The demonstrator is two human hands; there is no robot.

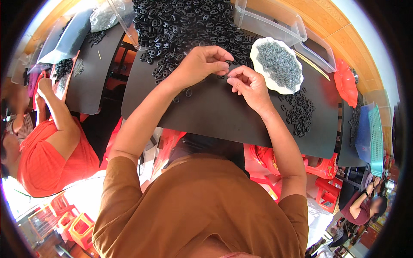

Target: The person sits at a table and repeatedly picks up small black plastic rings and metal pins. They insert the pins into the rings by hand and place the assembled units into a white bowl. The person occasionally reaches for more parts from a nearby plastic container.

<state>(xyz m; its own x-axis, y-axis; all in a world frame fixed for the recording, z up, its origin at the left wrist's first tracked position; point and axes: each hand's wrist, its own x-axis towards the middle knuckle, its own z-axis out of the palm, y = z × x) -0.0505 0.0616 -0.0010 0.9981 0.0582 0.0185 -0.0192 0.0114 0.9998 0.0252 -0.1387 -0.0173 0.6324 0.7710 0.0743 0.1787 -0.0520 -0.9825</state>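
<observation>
My left hand [198, 65] is closed in a pinch over the dark table [206, 114], with a small black plastic piece [228, 62] at its fingertips. Close beside it, my right hand [250, 86] pinches too; whatever lies between its fingertips is too small to name. Beyond my left hand spreads a large heap of black plastic pieces with holes [185, 26]. A white scalloped dish [257, 64] to the right of my hands holds many small, see-through greyish pieces. Next to the dish lies a pile of small black pieces [299, 114].
Clear plastic bins [275, 26] stand at the back. Thin yellowish sticks [312, 65] lie right of the dish, near a red dish [344, 84]. A person in red [56, 150] sits at another table on the left. Red stools [329, 191] stand at lower right.
</observation>
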